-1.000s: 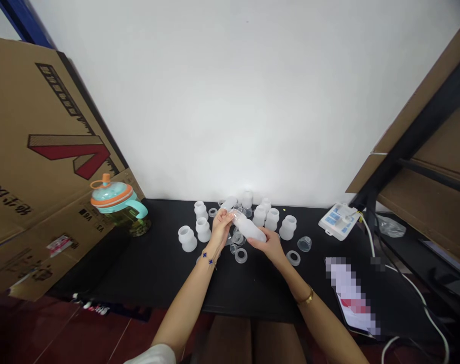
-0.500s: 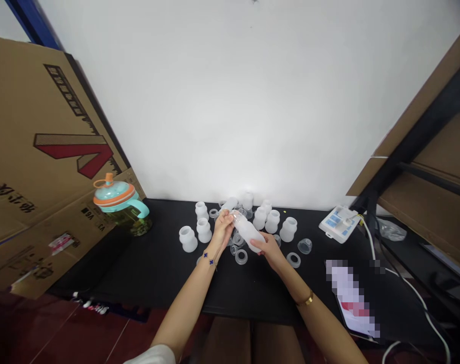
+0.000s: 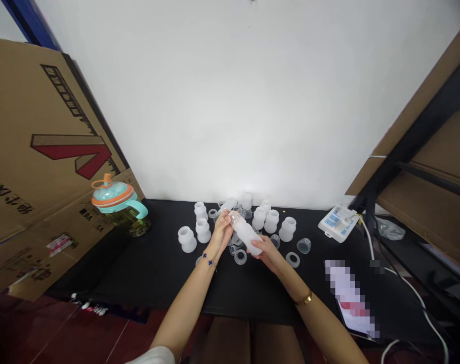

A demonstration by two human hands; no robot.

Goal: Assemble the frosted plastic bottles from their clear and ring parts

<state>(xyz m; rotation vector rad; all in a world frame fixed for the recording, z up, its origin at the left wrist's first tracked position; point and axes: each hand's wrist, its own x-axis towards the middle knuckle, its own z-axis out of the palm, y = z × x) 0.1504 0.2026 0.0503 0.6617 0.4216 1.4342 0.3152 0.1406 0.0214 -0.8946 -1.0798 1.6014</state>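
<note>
A frosted white baby bottle (image 3: 248, 235) is held tilted between my hands, its capped end up and to the left. My left hand (image 3: 222, 230) is closed around the clear cap (image 3: 235, 219) at that end. Lower down, my right hand (image 3: 266, 249) grips the bottle's base. Beneath and around them lie several clear rings, one a collar ring (image 3: 240, 257) just below the bottle. Open white bottles stand on both sides, such as one at the left (image 3: 187, 239) and one at the right (image 3: 288, 229).
On the black table (image 3: 157, 273), a clear dome cap (image 3: 303, 245) and a ring (image 3: 292, 260) lie at the right. Further right are a white plastic case (image 3: 338, 223), a phone (image 3: 353, 303) and white cables. A teal-lidded jug (image 3: 119, 205) stands at left by a cardboard box (image 3: 43, 177).
Both hands still hold the bottle and its cap in nearly the same place. The whole view has shifted very slightly.
</note>
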